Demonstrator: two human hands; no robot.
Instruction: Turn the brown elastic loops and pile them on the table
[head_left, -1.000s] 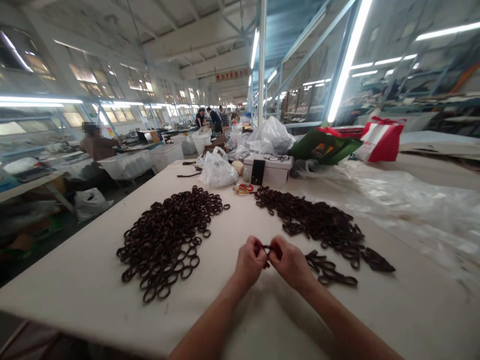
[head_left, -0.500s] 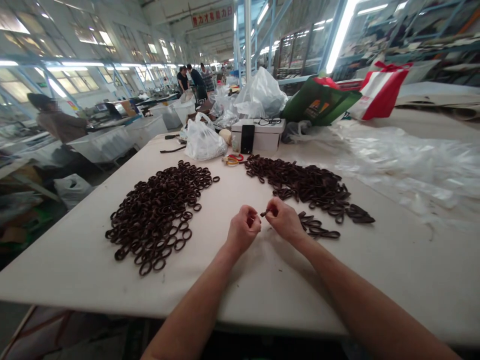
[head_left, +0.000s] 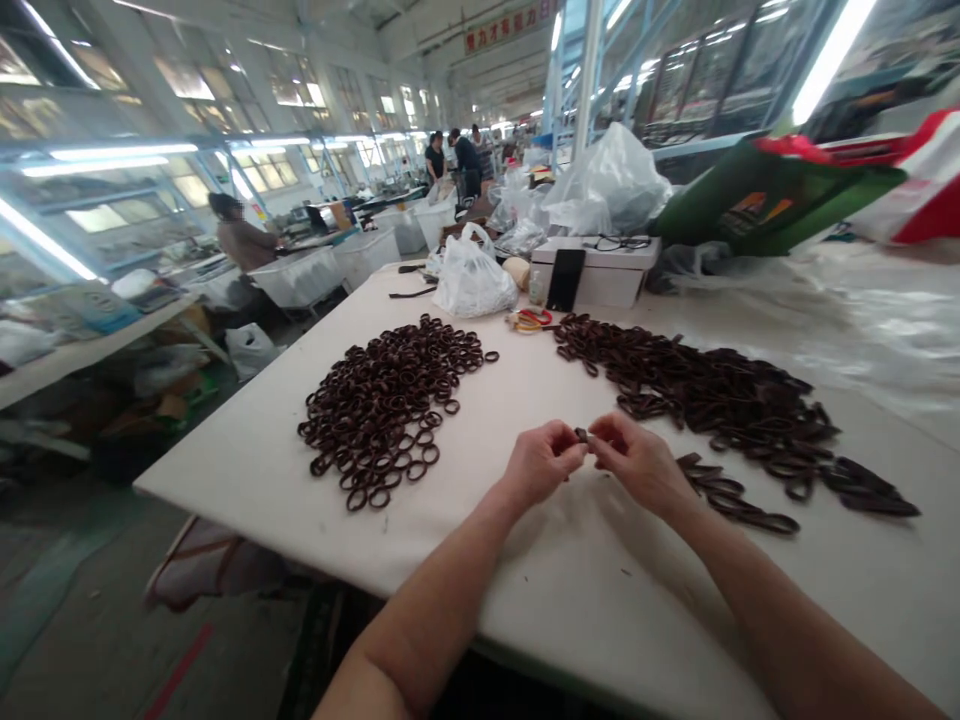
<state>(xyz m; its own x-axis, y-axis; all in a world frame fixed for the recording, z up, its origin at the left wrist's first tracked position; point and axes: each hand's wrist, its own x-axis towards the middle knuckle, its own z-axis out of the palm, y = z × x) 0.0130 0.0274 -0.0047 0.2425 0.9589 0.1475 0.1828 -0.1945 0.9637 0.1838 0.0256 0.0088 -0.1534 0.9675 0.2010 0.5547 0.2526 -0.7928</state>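
Left hand point(head_left: 541, 462) and right hand point(head_left: 641, 462) pinch one small dark brown elastic band point(head_left: 582, 434) above the pale counter point(head_left: 525, 600); a slackened pinch could drop it among the nearby loose brown bands point(head_left: 739, 497).

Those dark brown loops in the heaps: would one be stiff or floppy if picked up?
Probably floppy: those in the right heap lie squashed flat. Likely very light: the left hand and right hand pinch one loop with fingertips only. Lying flat, they seem unlikely to roll.
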